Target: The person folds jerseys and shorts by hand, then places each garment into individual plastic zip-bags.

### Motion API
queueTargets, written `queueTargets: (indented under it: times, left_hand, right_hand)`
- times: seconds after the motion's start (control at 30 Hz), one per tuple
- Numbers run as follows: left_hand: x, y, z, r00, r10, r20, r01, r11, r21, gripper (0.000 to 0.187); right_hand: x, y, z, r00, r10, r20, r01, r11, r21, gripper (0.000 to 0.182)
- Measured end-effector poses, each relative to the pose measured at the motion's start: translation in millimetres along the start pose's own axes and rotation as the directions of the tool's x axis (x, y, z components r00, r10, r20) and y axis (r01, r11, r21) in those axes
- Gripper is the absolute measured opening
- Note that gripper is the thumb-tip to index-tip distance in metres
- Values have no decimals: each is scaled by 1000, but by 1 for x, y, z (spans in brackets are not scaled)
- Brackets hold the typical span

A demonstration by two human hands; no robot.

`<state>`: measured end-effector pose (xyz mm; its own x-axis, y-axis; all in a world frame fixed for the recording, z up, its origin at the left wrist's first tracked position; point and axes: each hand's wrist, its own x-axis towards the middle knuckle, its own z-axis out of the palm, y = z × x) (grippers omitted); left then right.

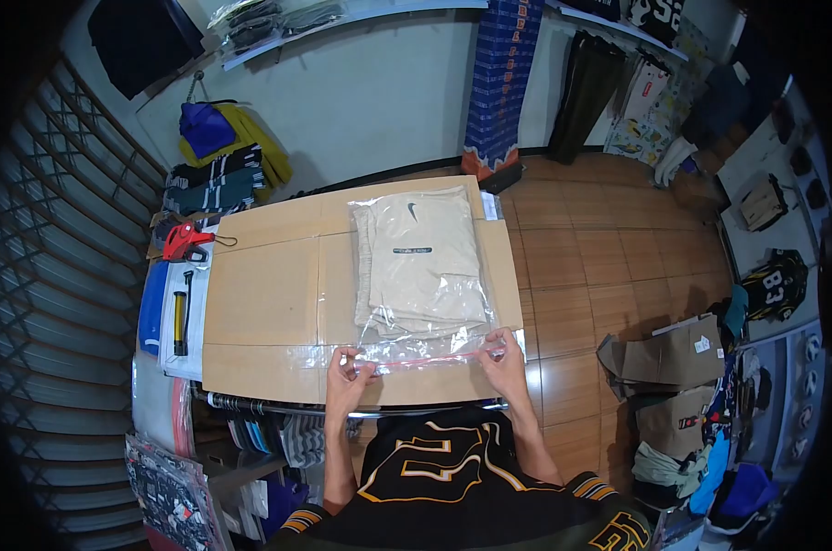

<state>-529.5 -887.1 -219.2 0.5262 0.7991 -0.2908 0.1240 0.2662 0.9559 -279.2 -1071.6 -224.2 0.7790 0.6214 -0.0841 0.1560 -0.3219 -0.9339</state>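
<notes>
A folded beige garment with a small dark swoosh lies flat inside a clear plastic bag on the cardboard-covered table. The bag's near edge carries a thin reddish strip that runs between my two hands. At the left end of that edge, my left hand is closed, thumb and fingers pinching the plastic. My right hand pinches the opposite end in the same way. Both hands rest near the front of the cardboard.
A red tape dispenser and a yellow-and-black hand pump lie along the table's left side. Folded clothes are piled behind them. Cardboard boxes stand on the tiled floor to the right. Below the front edge hang garments.
</notes>
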Motion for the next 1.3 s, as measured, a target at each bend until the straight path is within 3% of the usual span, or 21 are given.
queueTargets:
  times: [0.23, 0.33, 0.5, 0.8, 0.87, 1.03, 1.1, 1.2, 1.3]
  left_hand:
    - [2, -5, 2, 1000, 18, 3, -18, 1000, 6, 32]
    - [2, -4, 6, 1000, 7, 7, -7, 1000, -21, 32]
    - [0, 0, 15, 1000, 7, -4, -7, 1000, -23, 32]
    - [-6, -14, 27, 976, -18, -218, -46, 958, -285, 35]
    - [-9, -9, 29, 982, 5, -190, -37, 986, -165, 33]
    - [-10, -7, 33, 990, 21, -137, -35, 995, -98, 26]
    - [-8, -8, 32, 991, 23, -130, -32, 997, -65, 23]
    - [-7, -11, 30, 990, 52, -131, -48, 998, 31, 23]
    - [-5, -16, 32, 986, 97, -134, -96, 995, 14, 23]
  right_hand:
    - [-1, 2, 5, 999, 51, -10, -51, 999, 20, 28]
    - [-3, -1, 7, 998, -13, -61, 13, 1000, 5, 29]
    - [-9, -11, 7, 997, 52, -53, -53, 998, -19, 30]
    - [-11, 7, 13, 991, 128, -32, -124, 986, 112, 26]
    - [-11, 5, 14, 992, 122, -30, -118, 987, 110, 25]
    - [-9, 5, 15, 992, 128, -14, -125, 983, 131, 22]
    - [-8, 5, 16, 994, -54, -92, 54, 999, 0, 20]
    - [-9, -5, 14, 997, 29, -72, -32, 999, -39, 20]
    - [-10, -2, 17, 995, -37, -95, 33, 999, -37, 21]
